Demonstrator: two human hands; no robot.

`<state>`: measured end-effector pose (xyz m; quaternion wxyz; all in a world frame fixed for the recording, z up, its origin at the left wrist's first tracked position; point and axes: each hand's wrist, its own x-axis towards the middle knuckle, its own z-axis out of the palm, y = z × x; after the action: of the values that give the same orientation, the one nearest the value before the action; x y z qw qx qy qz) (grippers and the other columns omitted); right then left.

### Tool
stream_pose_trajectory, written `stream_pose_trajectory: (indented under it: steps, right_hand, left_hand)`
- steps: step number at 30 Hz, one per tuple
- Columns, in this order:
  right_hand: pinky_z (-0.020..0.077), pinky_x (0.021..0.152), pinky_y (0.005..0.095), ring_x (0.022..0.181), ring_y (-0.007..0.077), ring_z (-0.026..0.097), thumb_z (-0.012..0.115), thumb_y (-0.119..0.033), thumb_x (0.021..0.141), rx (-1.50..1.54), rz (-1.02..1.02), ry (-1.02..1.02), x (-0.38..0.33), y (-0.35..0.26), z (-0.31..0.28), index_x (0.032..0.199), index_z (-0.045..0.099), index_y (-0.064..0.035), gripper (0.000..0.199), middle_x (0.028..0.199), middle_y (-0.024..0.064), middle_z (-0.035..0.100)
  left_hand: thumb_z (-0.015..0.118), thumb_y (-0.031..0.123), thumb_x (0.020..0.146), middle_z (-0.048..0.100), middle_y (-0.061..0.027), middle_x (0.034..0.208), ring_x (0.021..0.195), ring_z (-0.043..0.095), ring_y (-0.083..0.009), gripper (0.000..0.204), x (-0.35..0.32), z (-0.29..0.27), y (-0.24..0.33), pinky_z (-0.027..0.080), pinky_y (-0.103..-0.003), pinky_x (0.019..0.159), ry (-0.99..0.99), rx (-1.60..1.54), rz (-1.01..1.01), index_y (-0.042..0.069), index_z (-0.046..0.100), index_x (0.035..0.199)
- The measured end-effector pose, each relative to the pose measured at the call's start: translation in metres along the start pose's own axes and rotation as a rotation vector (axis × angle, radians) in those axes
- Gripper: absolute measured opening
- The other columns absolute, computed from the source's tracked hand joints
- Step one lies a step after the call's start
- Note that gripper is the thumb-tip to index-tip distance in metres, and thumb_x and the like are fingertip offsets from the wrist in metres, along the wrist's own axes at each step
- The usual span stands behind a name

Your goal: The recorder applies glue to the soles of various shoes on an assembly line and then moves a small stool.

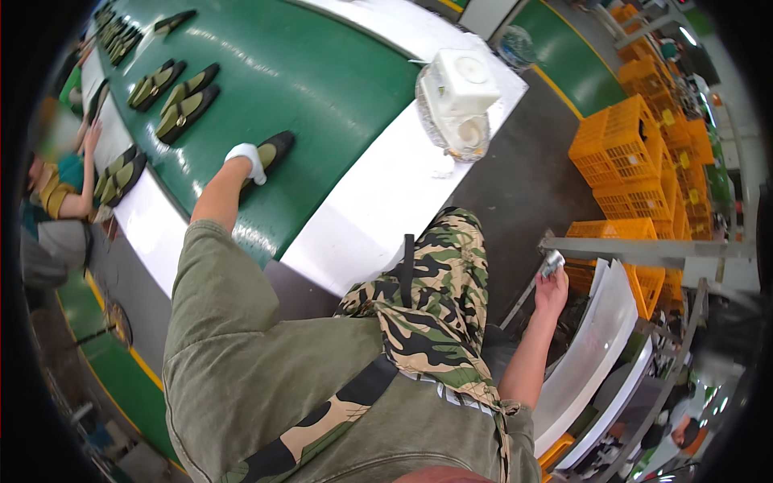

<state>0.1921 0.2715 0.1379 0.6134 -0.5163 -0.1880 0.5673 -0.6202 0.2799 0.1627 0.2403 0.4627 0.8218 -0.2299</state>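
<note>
We see the left hand (245,158), wrapped in white, pressed down on a dark shoe (270,153) lying on the green conveyor belt (322,80) near its white edge. The right hand (551,290) hangs well off the belt, closed around a small silvery object (553,262) beside the orange crates (628,153).

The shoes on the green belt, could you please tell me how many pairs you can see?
At least 6: one under the left hand, two mid-belt, one at the left edge, one at the top, and a blurry cluster top left that may hide more.
</note>
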Motion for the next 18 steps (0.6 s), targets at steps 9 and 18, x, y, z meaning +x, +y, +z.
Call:
stream_pose_trajectory:
  steps: [9,18]
  right_hand:
    - [0.0489,0.072,0.0358,0.080,0.0159,0.062,0.070,-0.021,0.093,-0.090,0.078,0.019,-0.006,-0.012,0.080,0.098,0.063,-0.0156,0.011,0.092,0.0013,0.067]
    - [0.0499,0.067,0.0282,0.075,0.0126,0.062,0.072,-0.008,0.088,-0.201,-0.167,-0.233,-0.039,-0.041,0.180,0.094,0.059,-0.0098,0.015,0.087,0.0015,0.063]
  left_hand:
    - [0.079,0.027,0.080,0.068,-0.0158,0.117,0.106,0.066,-0.0344,0.058,-0.011,0.016,0.005,0.049,-0.046,0.099,-0.176,-1.702,0.372,-0.004,0.060,0.125]
    - [0.074,0.020,0.084,0.051,-0.0192,0.144,0.136,0.047,-0.0324,0.071,-0.138,-0.014,0.225,0.033,-0.047,0.118,-0.109,-1.931,1.259,0.002,0.041,0.144]
